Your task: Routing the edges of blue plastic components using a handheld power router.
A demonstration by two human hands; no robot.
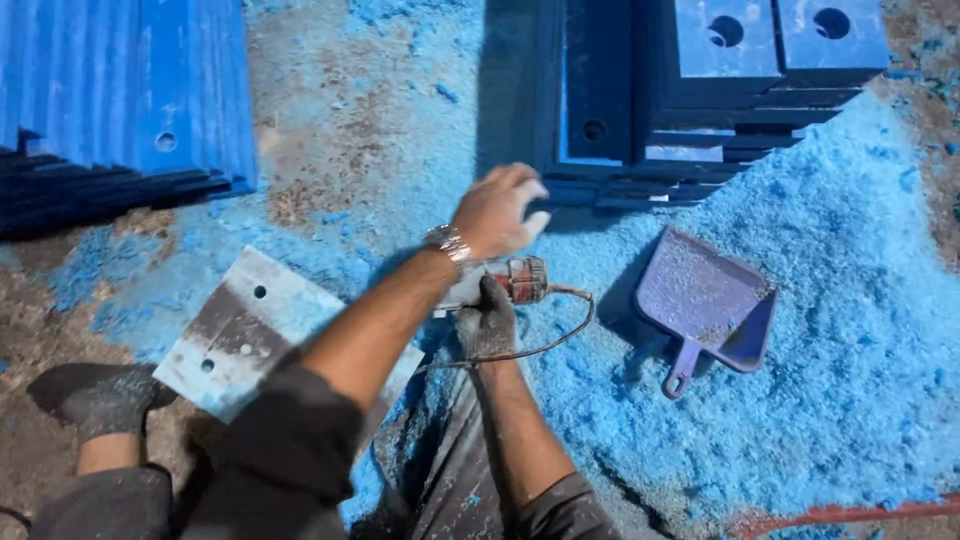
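1. A dirt floor point(330, 110) lies under a wide spread of loose blue shavings point(850, 300).
2. Two stacks of blue drilled plastic slabs: one point(130, 90) far left of the red-nosed power tool point(515, 280), the other point(700, 90) just above it.
3. One grey metal plate with holes point(240, 335) lies left of the tool.
4. One purple dustpan point(705, 300) rests right of it, open shavings beyond.
5. The right hand point(487, 322), gloved, grips the tool.
6. The left hand point(497, 210), bare, hovers above it, fingers loosely spread, empty.

Stacked blue plates point(700, 90) blocked passage ahead. The dustpan point(705, 305) obstructed the right side. Open shavings-covered floor point(850, 330) lay beyond it.
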